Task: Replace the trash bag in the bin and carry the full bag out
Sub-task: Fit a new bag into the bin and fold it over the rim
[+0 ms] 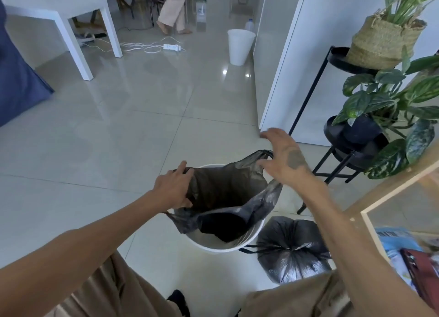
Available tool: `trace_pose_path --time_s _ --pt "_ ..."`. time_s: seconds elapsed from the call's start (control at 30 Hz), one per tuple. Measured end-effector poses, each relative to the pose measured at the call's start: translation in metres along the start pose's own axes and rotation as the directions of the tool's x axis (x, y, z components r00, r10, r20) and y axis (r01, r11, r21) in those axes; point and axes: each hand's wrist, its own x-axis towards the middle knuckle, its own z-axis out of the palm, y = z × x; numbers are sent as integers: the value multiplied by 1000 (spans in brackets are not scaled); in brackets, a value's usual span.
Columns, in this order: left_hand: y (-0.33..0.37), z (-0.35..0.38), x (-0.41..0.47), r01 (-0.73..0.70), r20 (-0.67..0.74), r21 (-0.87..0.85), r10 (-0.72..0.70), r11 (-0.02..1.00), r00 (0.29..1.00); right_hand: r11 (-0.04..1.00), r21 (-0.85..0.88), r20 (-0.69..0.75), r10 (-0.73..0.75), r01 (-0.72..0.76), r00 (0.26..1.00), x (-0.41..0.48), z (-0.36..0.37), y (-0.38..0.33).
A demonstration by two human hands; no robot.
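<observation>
A white round bin (251,239) stands on the tiled floor in front of my knees. A fresh dark grey trash bag (228,193) hangs half inside it, its mouth spread above the rim. My left hand (173,188) grips the bag's left edge at the bin's far-left rim. My right hand (282,157) has the bag's right handle caught at the thumb, while its other fingers are spread above it. The full black bag (292,250), tied shut at the top, sits on the floor just right of the bin.
A black metal plant stand (351,147) with leafy pots is close on the right, with a wooden shelf (392,197) beside it. A white wall corner (273,102) rises behind. Farther off are a second white bin (240,46), a power strip with cables (171,46), a white table (59,12) and a person's legs (173,10).
</observation>
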Motion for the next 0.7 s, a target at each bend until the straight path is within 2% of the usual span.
trace_pose_path --time_s 0.03,0.07,0.13,0.2,0.27,0.33,0.43,0.47,0.57,0.63,0.7 --pt "5 2 1 -10 -15 5 10 1000 1000 992 3 -87 -123 124 989 -7 9 -18" --pt "9 3 3 -16 -26 19 16 1000 1000 975 -13 -92 -223 223 970 -13 21 -34" --pt "13 8 3 -25 -24 53 27 998 999 943 -112 107 -301 313 948 -24 53 -48" --pt "12 11 2 -48 -39 70 51 996 998 893 -362 344 -138 266 929 -25 73 -32" --pt "7 10 0 -63 -46 85 67 994 997 813 -545 437 67 205 897 -28 76 -5" --pt "-4 14 2 -44 -21 82 46 996 999 759 -615 490 154 215 858 -31 74 17" --pt "-22 12 11 -5 -12 107 6 994 1000 721 -652 525 205 235 826 -29 68 32" --pt "-26 12 12 -2 27 108 -1 994 1000 737 -640 546 237 218 803 -31 65 33" --pt "-30 9 23 -32 1 120 32 992 999 783 -609 527 280 127 802 -27 63 44" --pt "-31 9 29 -99 46 122 94 988 995 834 -543 587 293 99 755 -24 65 46" --pt "-30 0 36 -136 25 142 134 980 991 857 -504 560 227 110 797 -19 70 49"
